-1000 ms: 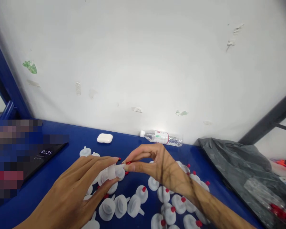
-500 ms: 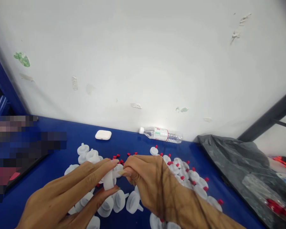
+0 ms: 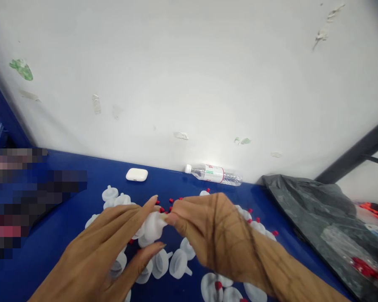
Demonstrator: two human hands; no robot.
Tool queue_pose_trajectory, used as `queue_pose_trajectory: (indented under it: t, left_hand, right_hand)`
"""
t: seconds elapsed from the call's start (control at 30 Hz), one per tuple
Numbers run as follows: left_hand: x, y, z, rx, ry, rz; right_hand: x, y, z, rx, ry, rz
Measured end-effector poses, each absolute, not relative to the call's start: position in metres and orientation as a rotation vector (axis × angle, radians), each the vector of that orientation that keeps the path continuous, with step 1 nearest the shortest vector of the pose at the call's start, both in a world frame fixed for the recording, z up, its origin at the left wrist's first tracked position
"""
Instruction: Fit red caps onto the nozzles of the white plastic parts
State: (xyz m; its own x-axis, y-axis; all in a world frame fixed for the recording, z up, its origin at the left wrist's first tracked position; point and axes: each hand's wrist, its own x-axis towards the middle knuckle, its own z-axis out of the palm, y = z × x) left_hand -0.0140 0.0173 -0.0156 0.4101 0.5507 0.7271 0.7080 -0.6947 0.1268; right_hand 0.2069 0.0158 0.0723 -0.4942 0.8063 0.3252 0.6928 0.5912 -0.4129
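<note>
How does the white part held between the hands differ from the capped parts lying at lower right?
The held white part is off the table, pinched by the left hand and right hand; the capped parts lie loose. They show red caps; the held one shows none. Both are white plastic discs.

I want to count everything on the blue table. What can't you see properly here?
Head view only:
- Left side: pixel-blurred, contents unreadable.
- White disc part between left hand and right hand: its tip hidden by right fingers.
- Parts under both hands: covered.
- Grey bag: cut off by the right edge.
- Bottle label: too small.
</note>
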Motion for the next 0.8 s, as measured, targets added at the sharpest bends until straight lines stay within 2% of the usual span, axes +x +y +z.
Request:
queue_pose_trajectory:
  t: [0.13,0.27,0.4,0.57,0.8]
  left_hand:
    - [-0.011,0.016,-0.017,-2.429,-0.985,-1.015]
    - [-0.003,0.015,-0.014,-2.465,-0.968,-1.099]
    - [0.005,0.017,-0.011,-2.458,-1.033,-1.137]
    - [0.001,0.018,-0.014,-2.454,-1.050,-1.112]
    - [-0.011,0.014,-0.017,-2.524,-1.119,-0.945]
  right_hand:
    - [0.226,0.026,0.076,-1.433,-2.493,0.007]
    - [0.240,0.038,0.053,-1.525,-2.631,-0.249]
    - [0.246,0.046,0.038,-1.515,-2.682,-0.171]
    - [0.253,0.048,0.053,-1.566,-2.616,0.023]
    - [0.243,0.051,0.054,-1.432,-2.557,-0.087]
